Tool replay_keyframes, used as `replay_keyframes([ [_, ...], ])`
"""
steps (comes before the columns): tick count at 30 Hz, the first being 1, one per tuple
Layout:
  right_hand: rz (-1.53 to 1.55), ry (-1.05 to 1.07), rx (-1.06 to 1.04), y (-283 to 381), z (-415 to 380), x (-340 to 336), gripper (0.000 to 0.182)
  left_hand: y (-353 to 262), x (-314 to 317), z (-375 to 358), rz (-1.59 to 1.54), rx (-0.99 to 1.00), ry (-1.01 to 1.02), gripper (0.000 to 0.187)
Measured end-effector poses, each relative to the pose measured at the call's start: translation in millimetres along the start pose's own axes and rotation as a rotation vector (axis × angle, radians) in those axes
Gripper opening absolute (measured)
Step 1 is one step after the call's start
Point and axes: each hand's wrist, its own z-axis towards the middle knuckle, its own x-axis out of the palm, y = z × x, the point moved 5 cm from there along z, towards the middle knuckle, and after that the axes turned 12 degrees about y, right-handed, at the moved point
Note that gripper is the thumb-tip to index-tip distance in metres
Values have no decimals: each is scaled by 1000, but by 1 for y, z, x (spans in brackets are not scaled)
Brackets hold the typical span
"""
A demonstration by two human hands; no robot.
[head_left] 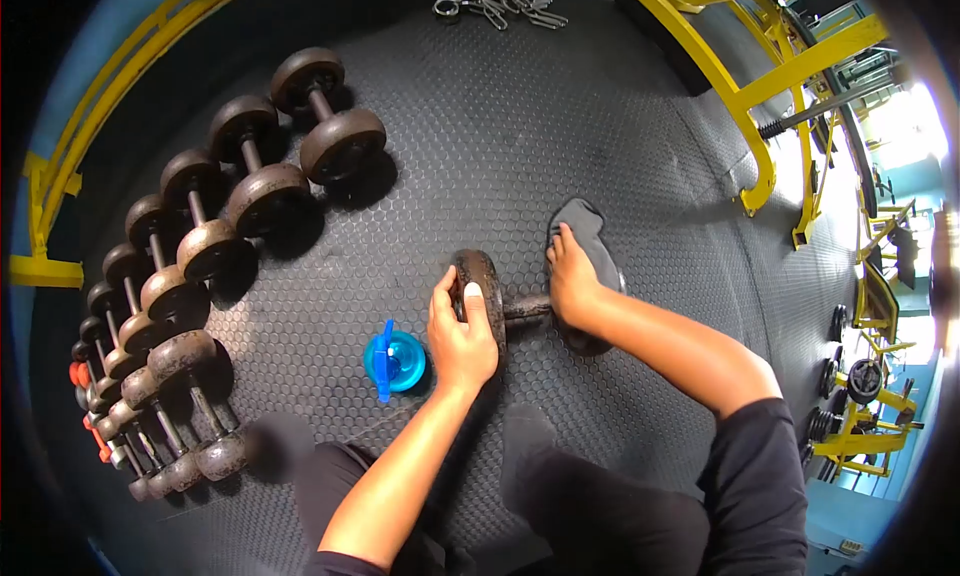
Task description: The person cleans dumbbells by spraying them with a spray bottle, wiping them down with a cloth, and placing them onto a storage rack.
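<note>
A worn, rusty brown dumbbell (527, 306) lies on the black floor in front of me, its bar running left to right. My left hand (463, 344) grips its left round head, thumb on top and fingers on the far side. On the right head my right hand (575, 281) holds a dark grey cloth (592, 238) against the metal. The cloth covers much of that head, and part of it sticks out beyond my fingers. Close to my left hand stands a blue bottle (405, 362), seen from above.
Rows of dumbbells (265, 191) line the floor on the left. Several metal spring collars (500, 1) lie at the far edge. A yellow frame (740, 101) rises at right, with more gym machines (865, 441) beyond. My legs (600, 506) are close below the dumbbell.
</note>
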Motion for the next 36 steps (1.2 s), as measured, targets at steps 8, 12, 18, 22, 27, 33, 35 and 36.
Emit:
replay_keyframes([
  [8, 103, -88, 129, 9, -65, -2, 55, -10, -2, 23, 14, -117, -9, 46],
  [12, 186, -163, 111, 65, -101, 27, 55, 5, 4, 51, -79, -274, -24, 52],
  [18, 112, -72, -144, 117, -7, 37, 45, 14, 6, 73, -173, -373, 39, 55],
  [22, 232, 21, 18, 92, 11, 18, 48, 4, 5, 60, -148, -309, 41, 52],
  [27, 207, 2, -155, 109, -32, 21, 45, 5, 1, 36, -27, -147, -28, 47],
  [33, 905, -258, -62, 21, -138, -2, 55, 0, 1, 12, -49, -51, 0, 49],
  [35, 1126, -652, -97, 4, -126, -9, 71, 8, 3, 9, -162, -60, 62, 50],
  [36, 1155, -756, -218, 6, -108, -13, 80, 5, 3, 6, -159, -55, 62, 50],
])
